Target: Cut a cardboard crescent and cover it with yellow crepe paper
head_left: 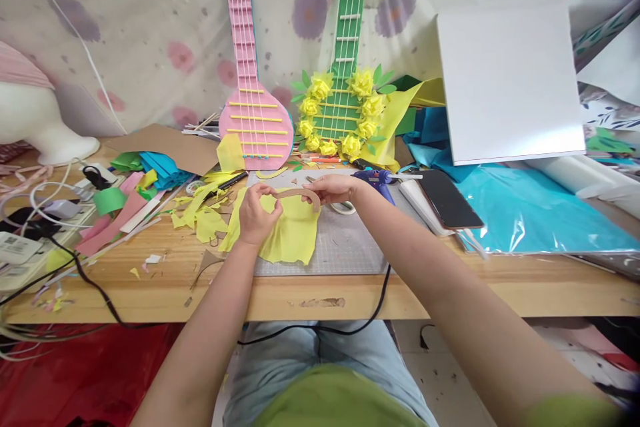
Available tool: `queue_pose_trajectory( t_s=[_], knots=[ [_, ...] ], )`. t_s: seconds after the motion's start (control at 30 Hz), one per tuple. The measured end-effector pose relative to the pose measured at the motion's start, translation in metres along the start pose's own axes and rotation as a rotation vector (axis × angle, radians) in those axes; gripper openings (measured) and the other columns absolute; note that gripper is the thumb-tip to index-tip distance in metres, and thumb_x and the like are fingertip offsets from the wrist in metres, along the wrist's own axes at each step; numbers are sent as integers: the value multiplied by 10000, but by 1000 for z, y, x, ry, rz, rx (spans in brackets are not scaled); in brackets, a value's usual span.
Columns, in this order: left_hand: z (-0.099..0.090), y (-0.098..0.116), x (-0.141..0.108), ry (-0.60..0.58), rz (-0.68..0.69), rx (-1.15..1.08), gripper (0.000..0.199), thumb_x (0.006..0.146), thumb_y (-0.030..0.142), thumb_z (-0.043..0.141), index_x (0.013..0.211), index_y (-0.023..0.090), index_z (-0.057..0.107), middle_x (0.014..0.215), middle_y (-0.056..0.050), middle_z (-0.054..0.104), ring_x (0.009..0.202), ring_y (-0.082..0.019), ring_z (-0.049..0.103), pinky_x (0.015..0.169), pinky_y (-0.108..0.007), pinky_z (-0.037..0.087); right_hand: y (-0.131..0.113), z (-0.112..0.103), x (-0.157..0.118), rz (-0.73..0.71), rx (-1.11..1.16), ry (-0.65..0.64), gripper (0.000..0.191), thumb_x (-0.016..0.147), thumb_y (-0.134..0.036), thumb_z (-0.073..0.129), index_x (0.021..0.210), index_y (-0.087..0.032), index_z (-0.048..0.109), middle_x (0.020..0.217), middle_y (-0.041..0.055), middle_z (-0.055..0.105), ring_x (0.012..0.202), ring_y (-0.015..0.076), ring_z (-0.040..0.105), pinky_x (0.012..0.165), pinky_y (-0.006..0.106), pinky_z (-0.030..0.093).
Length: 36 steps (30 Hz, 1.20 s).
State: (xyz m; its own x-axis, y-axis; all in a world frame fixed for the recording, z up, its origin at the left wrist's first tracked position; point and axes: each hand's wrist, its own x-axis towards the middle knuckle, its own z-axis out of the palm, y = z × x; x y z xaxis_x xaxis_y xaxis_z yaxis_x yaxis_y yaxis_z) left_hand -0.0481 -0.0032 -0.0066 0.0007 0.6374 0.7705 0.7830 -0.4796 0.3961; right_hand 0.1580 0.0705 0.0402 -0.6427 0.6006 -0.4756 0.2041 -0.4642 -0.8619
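A curved strip of brown cardboard (pixel 301 194) spans the gap between my two hands. My left hand (pixel 259 214) pinches its left end between thumb and fingers. At the strip's right end, my right hand (pixel 334 188) has its fingers closed on it. Under the strip lies a sheet of yellow crepe paper (pixel 295 237), spread on a grey cutting mat (pixel 350 247). Scissors (pixel 344 208) lie partly hidden below my right hand. Just beyond my right wrist rests a blue glue gun (pixel 375 179).
A pink paper lute (pixel 256 114) and a green one with yellow flowers (pixel 345 47) lean at the back. Paper scraps (pixel 203 217) and cables (pixel 95 280) crowd the left. A phone (pixel 447 199), white board (pixel 510 80) and blue wrapped sheets (pixel 530 207) occupy the right.
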Motion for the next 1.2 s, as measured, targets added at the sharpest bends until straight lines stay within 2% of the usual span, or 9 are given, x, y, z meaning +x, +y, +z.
queue_pose_trajectory(
  t_s=[0.2, 0.37, 0.47, 0.6, 0.77, 0.9, 1.0, 1.1, 1.2],
  knots=[
    [-1, 3, -1, -105, -64, 59, 395, 712, 205, 558, 1066, 179, 384, 948, -66, 621, 992, -184, 580, 930, -357, 411, 5, -3, -5, -64, 48, -82, 223, 766, -355, 618, 774, -140, 679, 756, 42, 684, 656, 94, 588, 606, 207, 471],
    [-3, 7, 0, -128, -90, 36, 536, 722, 200, 556, 1211, 154, 340, 1093, -104, 591, 1089, -198, 529, 960, -371, 391, 2, -2, -13, -71, 27, -62, 168, 750, -299, 637, 726, -136, 672, 736, 39, 684, 671, 102, 594, 627, 220, 473],
    [-2, 13, 1, -154, -133, 66, 472, 764, 236, 525, 1210, 155, 395, 1171, -117, 557, 1118, -207, 503, 954, -371, 403, -2, -7, -25, -163, 61, -12, 156, 772, -287, 607, 753, -147, 673, 754, 32, 684, 693, 109, 601, 658, 235, 472],
    [8, 29, -3, -460, -118, 114, 321, 830, 231, 418, 1124, 166, 530, 1185, -97, 577, 1161, -202, 480, 1007, -363, 366, -6, -19, -42, -389, 188, 149, 177, 819, -327, 536, 830, -199, 659, 817, 2, 679, 732, 103, 606, 676, 242, 463],
    [22, 43, -11, -819, -103, 241, 548, 878, 379, 329, 1324, 66, 380, 1437, -155, 301, 1348, -251, 225, 1099, -401, 194, -9, -23, -46, -624, 146, 388, 290, 851, -455, 440, 891, -242, 633, 923, -3, 665, 931, 136, 599, 708, 256, 465],
    [21, 44, -13, -903, -100, 295, 597, 863, 522, 268, 1378, 226, 331, 1480, -90, 216, 1370, -296, 105, 1090, -510, 83, -10, -14, -40, -686, 183, 487, 347, 830, -532, 422, 921, -254, 609, 1004, 19, 642, 1049, 171, 547, 801, 306, 464],
    [19, 44, -11, -918, -127, 299, 580, 825, 607, 271, 1348, 369, 349, 1490, -45, 195, 1360, -369, 51, 1029, -627, 23, -8, -2, -30, -748, 298, 391, 272, 761, -495, 545, 876, -258, 614, 1036, 6, 625, 1061, 178, 526, 842, 333, 448],
    [18, 45, -10, -919, -142, 301, 613, 776, 672, 309, 1324, 406, 373, 1492, -43, 189, 1345, -421, 34, 976, -688, -7, -1, 10, -16, -718, 333, 283, 248, 710, -462, 606, 839, -251, 619, 1084, 1, 608, 1070, 179, 508, 847, 352, 436],
    [19, 46, -11, -906, -127, 316, 680, 729, 707, 360, 1331, 392, 369, 1492, -53, 183, 1342, -430, 22, 967, -693, -21, 13, 16, -1, -628, 356, 309, 293, 696, -471, 604, 900, -261, 612, 1149, 13, 589, 1100, 184, 491, 827, 352, 438]
  ],
)
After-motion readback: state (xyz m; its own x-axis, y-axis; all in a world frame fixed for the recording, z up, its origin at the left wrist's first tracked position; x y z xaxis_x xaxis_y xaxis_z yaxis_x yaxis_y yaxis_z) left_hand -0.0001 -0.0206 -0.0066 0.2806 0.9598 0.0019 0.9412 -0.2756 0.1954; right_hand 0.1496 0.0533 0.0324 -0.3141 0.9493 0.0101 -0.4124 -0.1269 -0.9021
